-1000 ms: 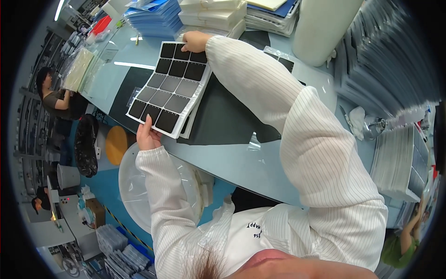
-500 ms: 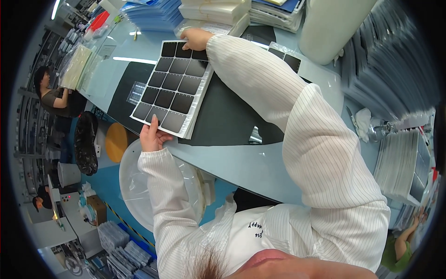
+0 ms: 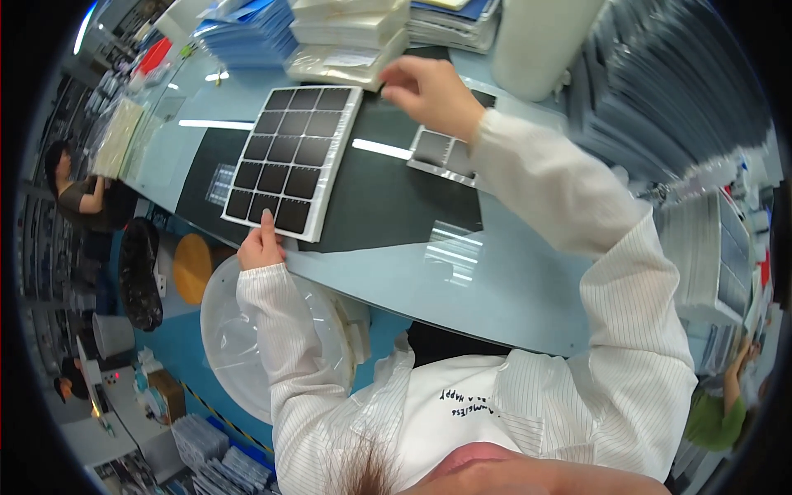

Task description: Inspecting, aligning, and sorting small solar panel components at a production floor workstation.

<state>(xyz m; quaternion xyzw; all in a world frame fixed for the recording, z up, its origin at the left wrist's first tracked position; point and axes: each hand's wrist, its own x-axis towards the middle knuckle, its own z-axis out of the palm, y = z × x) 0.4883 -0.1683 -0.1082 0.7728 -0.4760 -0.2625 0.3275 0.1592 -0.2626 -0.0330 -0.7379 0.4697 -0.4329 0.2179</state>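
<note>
The stack of dark-panelled sheets [image 3: 285, 148] is lying on the dark mat [image 3: 396, 219], its long axis running away from you and leaning right at the far end. Your left hand [image 3: 262, 246] is touching its near short edge; whether it is pinching or merely resting, I cannot tell. Your right hand [image 3: 431, 95], farther off, is hovering right of the stack, fingers loosely parted, apparently empty. Beneath its wrist another panelled sheet [image 3: 445, 155] is lying; cream packets [image 3: 351, 33] are standing just beyond the stack's far end.

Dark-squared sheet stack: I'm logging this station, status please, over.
Left hand touching sheet stack, near edge. Right hand apart from stack. Stack's dark squares facing up. Second sheet partly covered by right hand and sleeve.
</note>
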